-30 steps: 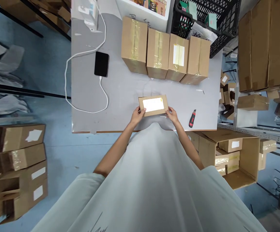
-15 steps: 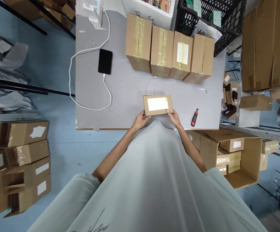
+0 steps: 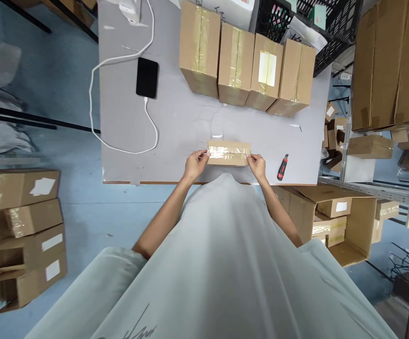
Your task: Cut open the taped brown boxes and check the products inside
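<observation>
A small cardboard box [image 3: 228, 159] lies near the table's front edge, its upper face crossed by shiny clear tape. At its left end, my left hand [image 3: 195, 165] grips it with fingertips at the edge. My right hand [image 3: 257, 165] holds the opposite end the same way, thumb and fingers closed at the corner. The underside of the box is hidden. A red and black utility knife [image 3: 282, 167] rests on the table to the right of my right hand.
Several taped cardboard boxes [image 3: 238, 66] stand in a row at the back, beside a black plastic crate [image 3: 321, 37]. On the left, a black phone [image 3: 147, 77] is plugged into a white cable [image 3: 92, 89]. An open large carton [image 3: 362, 230] sits below the table's right side.
The small box has been turned over: its white label faced up before, and now a taped face does. Both hands still hold its ends. The camera view has shifted slightly.
</observation>
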A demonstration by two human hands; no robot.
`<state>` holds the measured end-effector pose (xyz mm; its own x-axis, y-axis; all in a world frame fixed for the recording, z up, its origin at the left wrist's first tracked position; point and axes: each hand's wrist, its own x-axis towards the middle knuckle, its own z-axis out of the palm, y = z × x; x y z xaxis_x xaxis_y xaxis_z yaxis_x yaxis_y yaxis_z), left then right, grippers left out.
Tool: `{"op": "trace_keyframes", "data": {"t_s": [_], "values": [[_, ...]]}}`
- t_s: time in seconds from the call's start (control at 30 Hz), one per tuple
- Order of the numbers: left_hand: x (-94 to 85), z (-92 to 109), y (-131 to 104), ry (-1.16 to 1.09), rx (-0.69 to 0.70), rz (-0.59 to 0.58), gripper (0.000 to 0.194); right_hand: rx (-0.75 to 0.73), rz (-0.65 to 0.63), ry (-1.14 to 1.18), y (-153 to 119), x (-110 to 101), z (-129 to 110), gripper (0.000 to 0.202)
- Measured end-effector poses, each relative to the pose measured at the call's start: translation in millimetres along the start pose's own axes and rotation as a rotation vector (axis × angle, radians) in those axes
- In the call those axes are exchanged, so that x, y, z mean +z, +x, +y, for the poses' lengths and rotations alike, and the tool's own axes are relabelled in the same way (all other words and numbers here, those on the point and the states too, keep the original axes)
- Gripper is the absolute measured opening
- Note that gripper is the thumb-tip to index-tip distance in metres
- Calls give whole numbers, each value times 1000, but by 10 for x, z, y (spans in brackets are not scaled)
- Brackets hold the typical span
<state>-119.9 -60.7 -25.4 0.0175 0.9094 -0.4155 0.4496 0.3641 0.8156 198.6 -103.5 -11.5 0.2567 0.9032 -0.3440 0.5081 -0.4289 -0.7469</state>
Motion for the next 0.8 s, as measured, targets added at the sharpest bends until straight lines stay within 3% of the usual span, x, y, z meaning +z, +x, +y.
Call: {"op": "trace_keyframes", "data": {"t_s": [0.27, 0.4, 0.53, 0.67, 0.8], "values": [[40, -174, -41, -84, -70, -31, 49, 29, -63, 69, -74, 27, 217, 64], [64, -320, -150, -153, -120, -51, 58, 132, -62, 236, -153, 54, 366, 64], [115, -424, -180, -164, -165, -58, 70, 180, -121, 221, -157, 97, 441, 68], [203, -403, -123, -190, -120, -106, 92, 154, -231, 268, -139, 171, 411, 71], [218, -322, -55, -233, -58, -169, 78, 158, -210, 280, -158, 164, 381, 67]]}}
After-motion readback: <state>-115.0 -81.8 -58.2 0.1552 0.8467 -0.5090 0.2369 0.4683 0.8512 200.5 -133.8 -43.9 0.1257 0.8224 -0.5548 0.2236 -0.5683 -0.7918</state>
